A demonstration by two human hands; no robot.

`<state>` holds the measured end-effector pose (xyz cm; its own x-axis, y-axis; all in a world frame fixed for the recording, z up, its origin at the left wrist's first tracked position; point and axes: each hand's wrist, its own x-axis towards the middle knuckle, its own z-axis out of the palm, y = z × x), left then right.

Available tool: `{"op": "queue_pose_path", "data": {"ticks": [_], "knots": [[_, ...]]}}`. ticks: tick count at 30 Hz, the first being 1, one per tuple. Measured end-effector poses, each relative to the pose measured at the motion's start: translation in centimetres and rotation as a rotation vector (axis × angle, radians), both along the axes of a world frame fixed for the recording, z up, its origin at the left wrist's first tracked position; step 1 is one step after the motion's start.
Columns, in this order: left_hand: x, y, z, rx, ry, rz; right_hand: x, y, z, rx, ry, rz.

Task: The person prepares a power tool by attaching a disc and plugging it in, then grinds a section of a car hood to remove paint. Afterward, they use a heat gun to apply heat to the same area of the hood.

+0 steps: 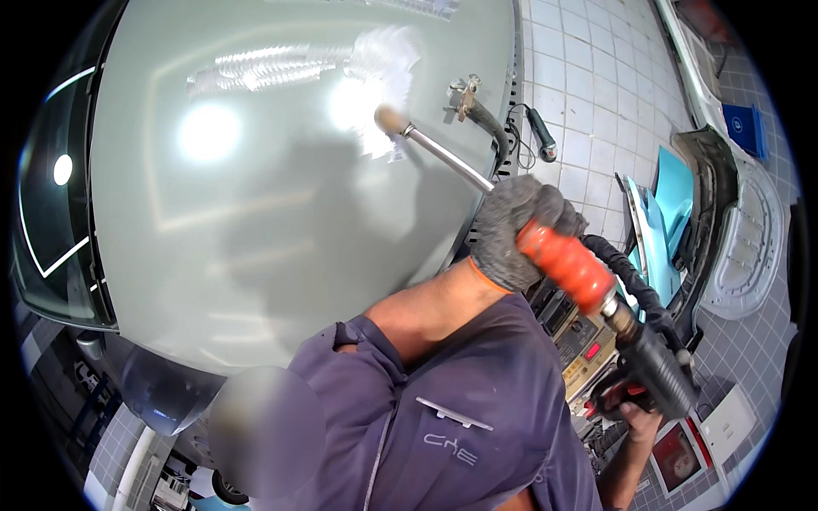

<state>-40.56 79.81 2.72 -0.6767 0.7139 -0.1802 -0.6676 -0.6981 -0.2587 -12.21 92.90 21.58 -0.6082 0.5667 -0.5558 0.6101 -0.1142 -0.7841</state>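
A dent puller (562, 264) stretches across the view, with a thin metal shaft, an orange ribbed handle and a black rear body. My left hand (511, 238), in a grey glove with an orange cuff, wraps around it where the shaft meets the orange part. My bare right hand (641, 419) closes on a dark, red-marked grip beside the black body, partly hidden. The puller's blurred brownish tip lies over a shiny bare-metal patch (388, 51) on the pale grey-green car panel (170, 281). Whether it touches cannot be told.
A clamp (464, 95) with a thick cable sits at the panel's edge. On the tiled floor lie an angle grinder (540, 134) and turquoise body parts (673, 192). A machine with a control panel (588, 351) stands close on my right, near a dark bumper (720, 187).
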Motion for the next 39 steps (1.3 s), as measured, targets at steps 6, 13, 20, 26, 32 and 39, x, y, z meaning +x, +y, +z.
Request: {"op": "queue_pose_path", "data": {"ticks": [6,13,20,26,32,39], "knots": [[0.5,-2.3,3.3,-0.201,-0.201,-0.097,0.1,2.3,0.2,0.119,-0.241,0.290],[3.9,1.2,2.1,-0.604,-0.208,-0.133,-1.5,2.9,-0.1,-0.396,0.106,-0.209],[0.3,0.9,3.7,-0.542,-0.275,-0.281,2.2,3.2,-1.2,-0.250,0.160,-0.105],[-1.1,1.7,3.6,-0.535,-0.250,-0.277,0.1,2.0,-0.7,-0.290,0.175,-0.206],[-1.1,1.5,2.3,-0.512,-0.249,-0.265,-0.2,2.2,-1.1,-0.259,0.138,-0.146],[-3.7,1.9,2.0,-0.512,-0.407,-0.273,-1.6,1.5,-0.4,-0.278,0.134,-0.224]]}}
